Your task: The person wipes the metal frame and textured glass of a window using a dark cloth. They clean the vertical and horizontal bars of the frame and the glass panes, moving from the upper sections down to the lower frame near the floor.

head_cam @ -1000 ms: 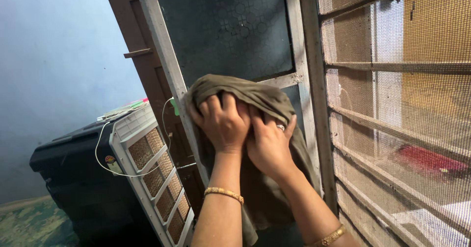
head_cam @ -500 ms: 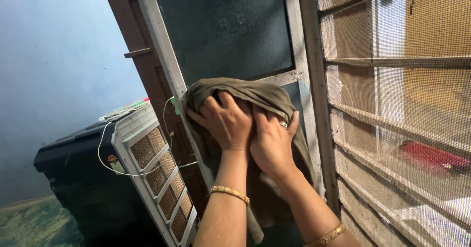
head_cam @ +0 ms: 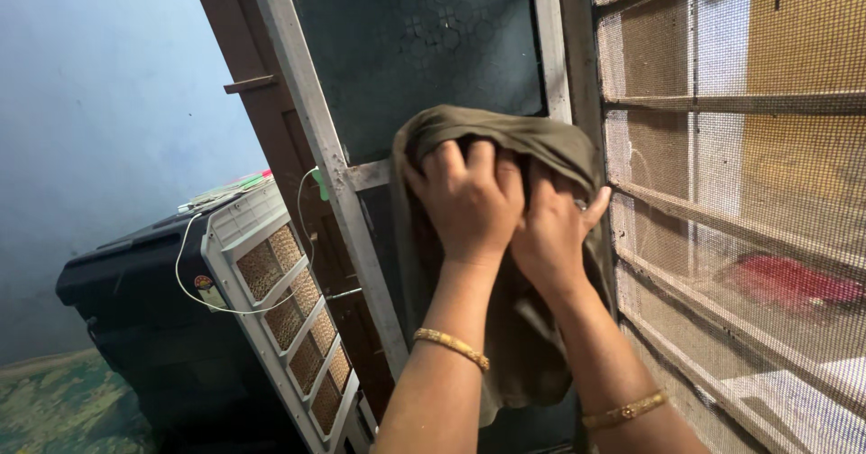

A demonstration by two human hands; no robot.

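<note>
hands: two bare hands, left hand [head_cam: 471, 203] and right hand [head_cam: 550, 238], no gloves
sleeves: none in view; both forearms bare to the lower edge of the view
left wrist: a thin gold-coloured bangle [head_cam: 451, 347] with a finely ridged surface
right wrist: a similar gold-coloured bangle [head_cam: 625, 410], narrow and patterned
fingers: a ring cannot be told in this view

The cloth [head_cam: 505, 147] is plain olive-brown. The door [head_cam: 424, 48] has dark glass with a faint geometric pattern in a pale grey frame. The wall [head_cam: 99, 84] at left is blue. The cooler [head_cam: 280, 301] is black with a white grille and tan honeycomb pads. Both bangles [head_cam: 451, 348] are gold. The mesh [head_cam: 776, 174] at right is beige.
</note>
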